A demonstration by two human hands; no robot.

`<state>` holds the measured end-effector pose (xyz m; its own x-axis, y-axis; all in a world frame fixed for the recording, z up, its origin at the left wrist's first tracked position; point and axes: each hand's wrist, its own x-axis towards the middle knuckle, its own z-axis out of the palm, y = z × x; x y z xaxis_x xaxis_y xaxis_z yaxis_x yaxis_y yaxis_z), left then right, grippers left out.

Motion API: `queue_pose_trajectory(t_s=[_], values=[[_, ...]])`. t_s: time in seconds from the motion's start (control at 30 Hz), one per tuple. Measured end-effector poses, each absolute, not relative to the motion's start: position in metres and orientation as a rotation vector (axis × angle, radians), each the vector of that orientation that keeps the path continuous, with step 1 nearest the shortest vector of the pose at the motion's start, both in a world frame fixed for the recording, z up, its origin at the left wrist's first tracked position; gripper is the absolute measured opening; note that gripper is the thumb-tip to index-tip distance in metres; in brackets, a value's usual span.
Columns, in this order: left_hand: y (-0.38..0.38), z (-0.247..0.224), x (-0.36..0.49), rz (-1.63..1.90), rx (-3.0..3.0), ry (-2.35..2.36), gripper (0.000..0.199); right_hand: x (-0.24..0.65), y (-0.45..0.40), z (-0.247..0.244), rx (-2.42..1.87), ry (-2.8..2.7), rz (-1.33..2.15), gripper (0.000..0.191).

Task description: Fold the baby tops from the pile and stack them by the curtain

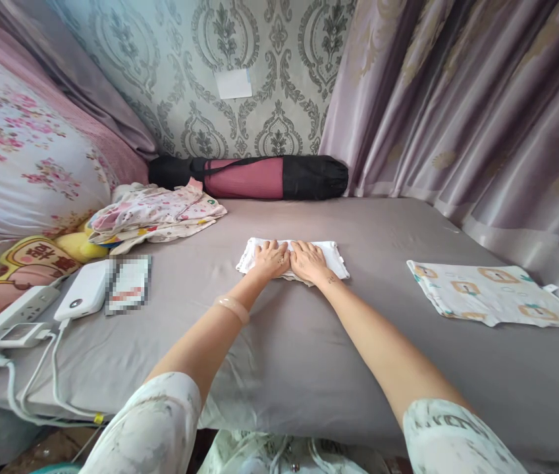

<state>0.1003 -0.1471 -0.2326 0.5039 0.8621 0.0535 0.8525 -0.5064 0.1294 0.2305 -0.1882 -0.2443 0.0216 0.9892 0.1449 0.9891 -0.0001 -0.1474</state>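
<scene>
A white folded cloth (331, 253), perhaps a small garment, lies flat on the grey sheet (279, 342). My left hand (273, 258) presses down on its left half with the fingers stretched forward. Beside it, touching or nearly touching, my right hand (307, 260) lies flat on the middle and right of the same cloth. Neither hand grips anything. The parts of the cloth under both palms are hidden. Off to the right, apart from my hands, rests another folded cloth (496, 293), white with orange lion-like prints.
A pile of printed clothes (160, 214) sits at the back left, near a yellow plush cushion (27, 273). A white power bank (84, 289), a pixelated flat object (128, 284) and a power strip (7, 322) with cables line the left. A rolled mat bag (244, 178) lies along the wall.
</scene>
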Motion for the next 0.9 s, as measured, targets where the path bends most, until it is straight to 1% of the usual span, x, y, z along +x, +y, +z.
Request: queue_pose_trajectory(t_s=[0.1, 0.27, 0.4, 0.6, 0.9], values=[[-0.144, -0.235, 0.102, 0.190, 2.694, 1.518, 0.045, 0.229, -0.188, -0.244, -2.140, -2.020, -0.043, 0.048], [-0.138, -0.243, 0.099, 0.110, 2.699, 1.336, 0.050, 0.229, -0.189, -0.248, -2.152, -1.979, -0.062, 0.049], [-0.137, -0.245, 0.095, 0.160, 2.679, 1.415, 0.051, 0.230, -0.189, -0.250, -2.171, -1.907, -0.003, 0.049], [-0.137, -0.248, 0.088, 0.193, 2.669, 1.544, 0.054, 0.238, -0.192, -0.250, -2.323, -1.762, 0.058, 0.057], [-0.131, -0.249, 0.057, 0.184, 2.633, 1.614, 0.055, 0.260, -0.206, -0.247, -2.369, -1.818, 0.113, 0.063]])
